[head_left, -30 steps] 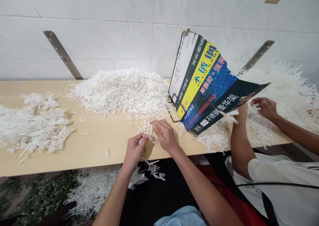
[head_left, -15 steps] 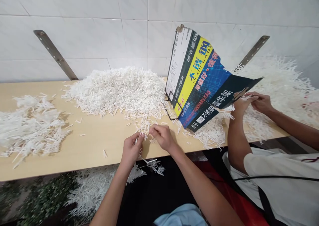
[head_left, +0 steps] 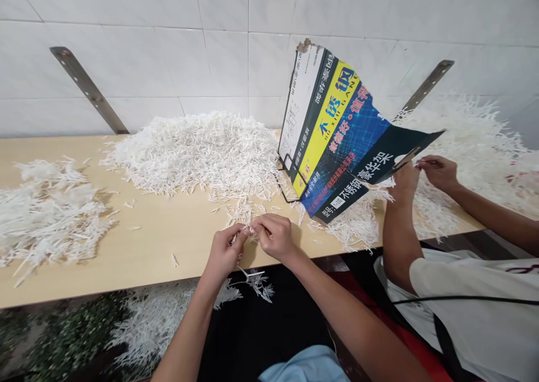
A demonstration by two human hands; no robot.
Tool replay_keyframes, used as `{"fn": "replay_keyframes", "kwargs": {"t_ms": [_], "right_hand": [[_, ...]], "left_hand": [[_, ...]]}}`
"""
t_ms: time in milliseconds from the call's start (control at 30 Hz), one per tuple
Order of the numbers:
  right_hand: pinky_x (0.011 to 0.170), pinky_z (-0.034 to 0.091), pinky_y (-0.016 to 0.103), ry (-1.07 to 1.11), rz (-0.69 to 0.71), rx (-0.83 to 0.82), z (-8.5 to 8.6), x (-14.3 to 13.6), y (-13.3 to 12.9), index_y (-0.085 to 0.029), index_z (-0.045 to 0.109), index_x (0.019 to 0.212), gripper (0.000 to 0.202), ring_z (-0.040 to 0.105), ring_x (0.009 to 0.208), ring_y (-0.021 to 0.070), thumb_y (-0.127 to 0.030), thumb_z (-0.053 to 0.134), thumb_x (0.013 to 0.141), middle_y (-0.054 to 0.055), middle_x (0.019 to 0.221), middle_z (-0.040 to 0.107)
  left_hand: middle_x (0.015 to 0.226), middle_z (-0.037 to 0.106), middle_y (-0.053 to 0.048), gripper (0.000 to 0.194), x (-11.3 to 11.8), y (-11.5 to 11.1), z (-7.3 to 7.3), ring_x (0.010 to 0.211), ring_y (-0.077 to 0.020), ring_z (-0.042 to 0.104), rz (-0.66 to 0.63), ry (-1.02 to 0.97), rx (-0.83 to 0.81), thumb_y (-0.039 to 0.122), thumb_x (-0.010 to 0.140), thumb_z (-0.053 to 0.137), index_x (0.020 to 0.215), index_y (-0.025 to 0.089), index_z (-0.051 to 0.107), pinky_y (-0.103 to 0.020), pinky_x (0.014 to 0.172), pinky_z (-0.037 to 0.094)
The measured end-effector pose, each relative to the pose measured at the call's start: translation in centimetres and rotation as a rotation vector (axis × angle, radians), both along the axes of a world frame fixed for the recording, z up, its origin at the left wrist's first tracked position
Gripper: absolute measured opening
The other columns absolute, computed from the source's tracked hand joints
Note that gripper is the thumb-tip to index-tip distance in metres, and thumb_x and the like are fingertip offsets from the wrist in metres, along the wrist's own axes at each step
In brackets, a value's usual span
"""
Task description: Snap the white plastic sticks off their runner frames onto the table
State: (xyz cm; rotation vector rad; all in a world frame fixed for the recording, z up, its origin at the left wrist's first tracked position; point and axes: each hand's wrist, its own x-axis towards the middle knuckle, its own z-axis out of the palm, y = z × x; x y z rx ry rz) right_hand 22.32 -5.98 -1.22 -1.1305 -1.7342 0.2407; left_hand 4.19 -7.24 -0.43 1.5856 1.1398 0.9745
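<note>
My left hand (head_left: 225, 252) is closed in a pinch around a white branched plastic sprig (head_left: 260, 285), whose forked lower end hangs below the table edge. My right hand (head_left: 274, 237) meets it, thumb and forefinger pinched on small white tips at the sprig's upper end. Fingers hide most of the part between the hands. Just beyond them, a thin scatter of white bits (head_left: 240, 211) leads back to a large heap of short white pieces (head_left: 202, 155) against the wall.
A printed cardboard panel (head_left: 337, 141) stands tilted in a black wire stand (head_left: 290, 183). Right of it, a co-worker's hands (head_left: 438, 171) work beside another white pile (head_left: 475, 141). Branched white sprigs (head_left: 63, 219) lie at left on the wooden tabletop (head_left: 147, 258); more sprigs (head_left: 155, 320) and green foliage (head_left: 80, 331) are below.
My right hand has come down and closer to my left, its fingertips now touching the sprig's tips. The co-worker's two hands have moved slightly apart.
</note>
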Motion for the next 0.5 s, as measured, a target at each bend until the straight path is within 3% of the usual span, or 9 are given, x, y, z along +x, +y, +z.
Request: {"fn": "replay_keyframes", "kwargs": {"t_ms": [100, 167, 233, 300, 400, 500], "right_hand": [[0.058, 0.041, 0.029, 0.177, -0.251, -0.066, 0.3, 0.7, 0.9, -0.021, 0.063, 0.075, 0.036, 0.057, 0.059, 0.0178, -0.037, 0.051, 0.104, 0.002, 0.064, 0.063], [0.060, 0.043, 0.030, 0.121, -0.281, -0.105, 0.7, 0.6, 1.4, -0.021, 0.066, 0.080, 0.034, 0.057, 0.060, 0.0186, -0.040, 0.053, 0.104, 0.002, 0.067, 0.064], [0.075, 0.050, 0.035, -0.078, -0.196, -0.104, 1.1, 0.1, 1.3, -0.020, 0.071, 0.099, 0.025, 0.066, 0.079, 0.0232, -0.035, 0.052, 0.105, 0.007, 0.088, 0.074], [0.096, 0.050, 0.045, -0.269, -0.166, -0.093, 1.2, -0.3, 0.5, -0.021, 0.068, 0.124, 0.028, 0.065, 0.113, 0.0311, -0.034, 0.051, 0.105, 0.013, 0.122, 0.073], [0.116, 0.034, 0.065, -0.400, -0.227, -0.137, 0.3, -0.2, -1.6, -0.020, 0.046, 0.154, 0.062, 0.036, 0.149, 0.0431, -0.052, 0.057, 0.102, 0.018, 0.159, 0.046], [0.117, 0.018, 0.078, -0.464, -0.253, -0.228, -1.2, 0.2, -2.8, -0.017, 0.018, 0.168, 0.103, 0.010, 0.157, 0.0512, -0.074, 0.059, 0.092, 0.023, 0.171, 0.020]], "left_hand": [[0.059, 0.056, 0.002, 0.039, -0.1, -0.6, 0.0, 0.060, -0.0129, 0.048, -0.017, 0.108, 0.049, 0.048, 0.094, 0.060, 0.070, 0.018, 0.067, -0.024, 0.061, 0.032], [0.058, 0.053, 0.002, 0.039, -0.3, -1.1, 0.0, 0.059, -0.0127, 0.046, 0.041, 0.091, 0.035, 0.049, 0.094, 0.059, 0.070, 0.018, 0.066, -0.025, 0.060, 0.031], [0.056, 0.048, 0.003, 0.041, -0.8, -1.4, 0.1, 0.057, -0.0126, 0.044, 0.138, 0.017, 0.013, 0.051, 0.095, 0.058, 0.070, 0.019, 0.062, -0.025, 0.058, 0.031], [0.055, 0.046, 0.004, 0.041, -1.8, -1.8, 0.2, 0.056, -0.0122, 0.041, 0.210, -0.016, 0.022, 0.052, 0.096, 0.058, 0.070, 0.020, 0.060, -0.025, 0.057, 0.031], [0.057, 0.045, 0.004, 0.038, -3.8, -2.5, -0.1, 0.056, -0.0113, 0.039, 0.263, 0.003, 0.046, 0.051, 0.096, 0.060, 0.076, 0.020, 0.066, -0.025, 0.056, 0.030], [0.055, 0.041, 0.005, 0.036, -5.1, -2.8, -0.7, 0.054, -0.0107, 0.037, 0.343, -0.126, -0.002, 0.050, 0.095, 0.062, 0.076, 0.020, 0.065, -0.024, 0.054, 0.030]]}}
